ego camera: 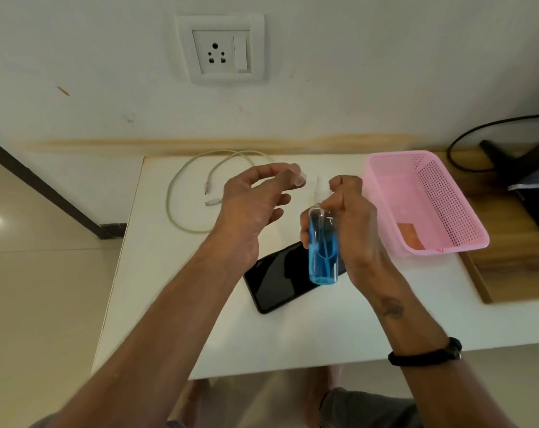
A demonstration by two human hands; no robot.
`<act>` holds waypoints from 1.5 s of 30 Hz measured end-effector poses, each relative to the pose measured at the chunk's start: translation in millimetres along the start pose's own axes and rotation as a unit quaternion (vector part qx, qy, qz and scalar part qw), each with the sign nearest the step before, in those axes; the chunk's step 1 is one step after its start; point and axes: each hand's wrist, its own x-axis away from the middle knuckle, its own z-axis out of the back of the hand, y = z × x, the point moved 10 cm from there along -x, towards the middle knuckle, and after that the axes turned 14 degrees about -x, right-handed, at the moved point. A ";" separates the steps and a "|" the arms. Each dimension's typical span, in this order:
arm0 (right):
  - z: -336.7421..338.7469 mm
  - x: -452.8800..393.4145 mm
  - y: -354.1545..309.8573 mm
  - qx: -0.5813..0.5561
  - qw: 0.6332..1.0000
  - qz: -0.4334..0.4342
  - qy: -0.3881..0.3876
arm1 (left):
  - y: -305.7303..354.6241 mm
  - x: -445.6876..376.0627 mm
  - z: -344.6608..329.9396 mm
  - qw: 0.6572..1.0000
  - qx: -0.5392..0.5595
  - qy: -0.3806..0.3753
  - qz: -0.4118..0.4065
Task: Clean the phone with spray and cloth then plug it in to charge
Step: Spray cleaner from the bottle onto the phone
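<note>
The bottle (322,242) is gripped by the right hand (351,223) above the phone (280,279); a clear cap (301,178) is pinched in the left hand's (249,208) fingers (289,173). The nozzle should be aimed down at the phone, and sprayed sparingly.

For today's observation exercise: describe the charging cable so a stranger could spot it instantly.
Start at the white table below the wall socket. On its far left corner, left of the left hand, lies the charging cable. It is the only pale, looped cord there; the phone is flat and black.
</note>
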 end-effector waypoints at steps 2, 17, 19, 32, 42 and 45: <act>4.9 -3.6 2.7 0.028 1.000 0.000 0.003 | 1.2 -1.0 5.3 1.000 0.008 0.012 0.001; -3.7 -2.9 -23.0 0.113 0.986 0.120 -0.002 | 7.5 -6.6 28.4 0.995 0.059 0.081 -0.014; -5.1 -0.1 -27.5 0.138 0.981 0.138 0.006 | 6.4 -6.3 28.3 0.995 0.066 0.078 -0.008; -4.7 -1.8 -25.7 0.188 0.969 0.158 0.025 | 20.4 -1.4 19.7 0.995 0.019 0.082 -0.059; -2.3 -5.1 -18.2 0.195 0.969 0.149 0.026 | 30.8 0.9 17.7 0.989 -0.019 0.095 -0.115; -2.2 -5.4 -18.9 0.198 0.968 0.151 0.024 | 33.4 0.1 17.8 0.985 -0.037 0.101 -0.135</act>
